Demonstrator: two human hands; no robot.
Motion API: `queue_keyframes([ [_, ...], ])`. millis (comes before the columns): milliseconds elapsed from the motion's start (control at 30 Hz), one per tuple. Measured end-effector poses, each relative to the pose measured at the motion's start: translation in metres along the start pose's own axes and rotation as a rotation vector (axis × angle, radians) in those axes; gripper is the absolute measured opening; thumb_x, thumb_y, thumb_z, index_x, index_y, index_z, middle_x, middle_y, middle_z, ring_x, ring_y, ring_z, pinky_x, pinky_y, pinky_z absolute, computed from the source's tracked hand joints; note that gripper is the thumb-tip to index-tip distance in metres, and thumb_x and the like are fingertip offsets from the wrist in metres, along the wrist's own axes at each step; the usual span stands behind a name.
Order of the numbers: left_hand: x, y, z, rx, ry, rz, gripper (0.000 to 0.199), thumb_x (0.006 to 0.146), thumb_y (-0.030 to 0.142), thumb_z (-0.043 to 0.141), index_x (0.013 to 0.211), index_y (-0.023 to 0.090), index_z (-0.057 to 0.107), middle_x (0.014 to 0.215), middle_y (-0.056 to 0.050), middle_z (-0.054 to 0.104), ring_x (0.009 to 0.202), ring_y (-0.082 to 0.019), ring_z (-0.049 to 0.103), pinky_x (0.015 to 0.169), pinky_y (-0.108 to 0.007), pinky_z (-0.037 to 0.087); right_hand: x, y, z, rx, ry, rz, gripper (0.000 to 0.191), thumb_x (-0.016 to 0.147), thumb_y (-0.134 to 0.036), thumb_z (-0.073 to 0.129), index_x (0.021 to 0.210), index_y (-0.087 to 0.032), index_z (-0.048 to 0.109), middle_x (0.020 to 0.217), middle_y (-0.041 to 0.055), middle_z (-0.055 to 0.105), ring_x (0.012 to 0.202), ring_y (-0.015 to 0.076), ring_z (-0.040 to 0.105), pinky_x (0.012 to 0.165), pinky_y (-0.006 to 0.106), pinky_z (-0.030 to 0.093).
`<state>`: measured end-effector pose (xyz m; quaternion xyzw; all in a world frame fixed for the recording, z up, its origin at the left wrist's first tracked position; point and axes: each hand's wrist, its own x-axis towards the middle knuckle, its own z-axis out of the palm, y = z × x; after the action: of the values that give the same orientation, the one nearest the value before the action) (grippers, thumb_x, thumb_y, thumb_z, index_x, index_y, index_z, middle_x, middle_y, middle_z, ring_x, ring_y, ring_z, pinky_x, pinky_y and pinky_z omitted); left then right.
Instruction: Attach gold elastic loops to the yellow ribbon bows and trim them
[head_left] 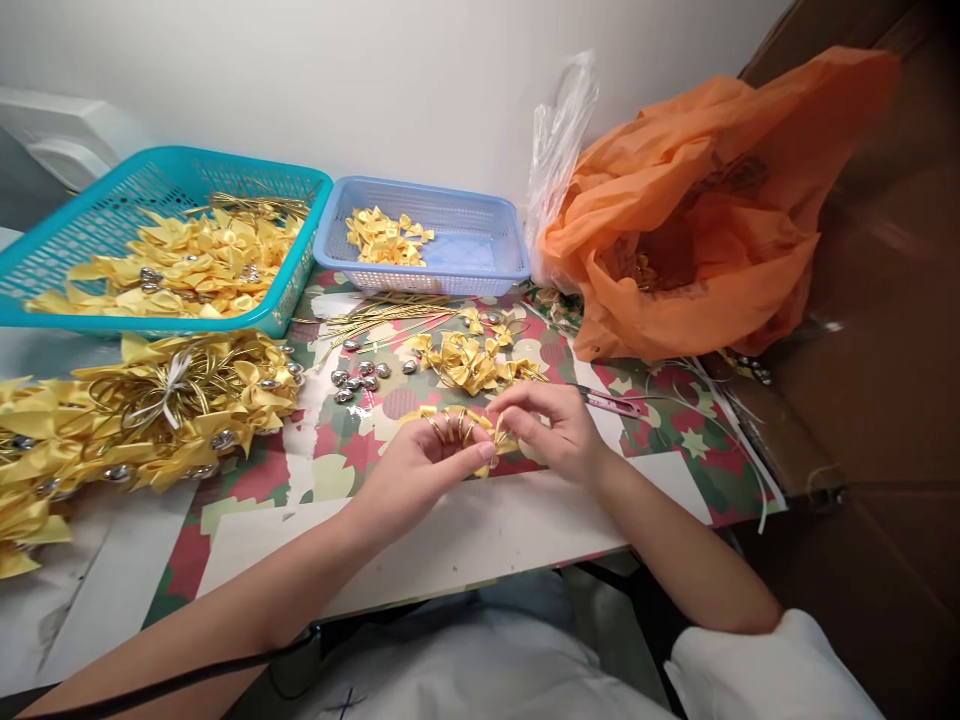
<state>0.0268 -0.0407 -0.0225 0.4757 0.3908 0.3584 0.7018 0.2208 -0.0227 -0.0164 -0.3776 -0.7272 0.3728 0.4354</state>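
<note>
- Left hand [420,462]: curled, holding gold loops [451,426].
- Right hand [556,425]: nearly closed beside them, hold unclear.
- Leftward: bundle [251,385], tied.
- Beyond: silver beads [367,383], loose.

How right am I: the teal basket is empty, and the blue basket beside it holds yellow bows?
The teal basket isn't empty: the head view shows yellow bows heaped in it. The blue basket beside it does hold bows.

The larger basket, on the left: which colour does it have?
The larger basket is teal, as the head view shows.
</note>
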Motion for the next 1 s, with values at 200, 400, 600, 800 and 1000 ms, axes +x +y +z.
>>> queue_keyframes([
  [200, 0.001, 0.003, -0.002, 0.058, 0.009, -0.051, 0.032, 0.083, 0.045, 0.069, 0.071, 0.017, 0.062, 0.059, 0.004, 0.047, 0.049, -0.007, 0.032, 0.046, -0.023, 0.023, 0.007, 0.008, -0.017, -0.097, 0.314, 0.089, 0.015, 0.091, -0.03, 0.057, 0.085, -0.02, 0.067, 0.071, 0.0, 0.064, 0.062, 0.0123, 0.059, 0.058, 0.025, 0.047],
  [400, -0.005, 0.0, 0.002, 0.312, -0.068, 0.195, 0.02, 0.082, 0.037, 0.071, 0.092, 0.021, 0.064, 0.077, -0.002, 0.065, 0.062, -0.014, 0.054, 0.056, -0.026, 0.042, 0.009, 0.003, -0.022, -0.281, 0.294, 0.029, 0.02, 0.087, -0.028, 0.058, 0.069, -0.02, 0.058, 0.061, -0.0021, 0.056, 0.055, 0.0114, 0.049, 0.054, 0.025, 0.041],
  [600, -0.009, -0.022, 0.012, 1.046, -0.445, 0.653, 0.012, 0.088, 0.02, 0.059, 0.098, 0.02, 0.065, 0.106, -0.012, 0.071, 0.096, -0.027, 0.064, 0.083, -0.039, 0.05, 0.011, 0.009, -0.022, -0.383, 0.334, 0.042, 0.023, 0.088, -0.027, 0.056, 0.066, -0.02, 0.056, 0.059, -0.0026, 0.054, 0.053, 0.0113, 0.047, 0.054, 0.026, 0.038],
  [800, -0.003, -0.033, 0.02, 1.236, -0.41, 0.664, 0.017, 0.094, 0.015, 0.046, 0.083, 0.02, 0.058, 0.085, -0.008, 0.063, 0.074, -0.023, 0.058, 0.061, -0.034, 0.044, 0.013, 0.02, -0.036, -0.604, 0.191, 0.193, 0.011, 0.082, -0.025, 0.064, 0.074, -0.019, 0.062, 0.065, -0.0006, 0.059, 0.063, 0.0149, 0.051, 0.062, 0.028, 0.038],
  [1000, -0.003, -0.033, 0.018, 1.048, -0.368, 0.539, 0.021, 0.095, 0.017, 0.043, 0.076, 0.022, 0.049, 0.079, -0.005, 0.057, 0.07, -0.021, 0.051, 0.063, -0.033, 0.039, 0.013, 0.019, -0.054, -0.621, -0.061, 0.128, 0.017, 0.077, -0.032, 0.077, 0.075, -0.02, 0.065, 0.087, 0.0036, 0.066, 0.087, 0.0213, 0.056, 0.08, 0.034, 0.041],
])
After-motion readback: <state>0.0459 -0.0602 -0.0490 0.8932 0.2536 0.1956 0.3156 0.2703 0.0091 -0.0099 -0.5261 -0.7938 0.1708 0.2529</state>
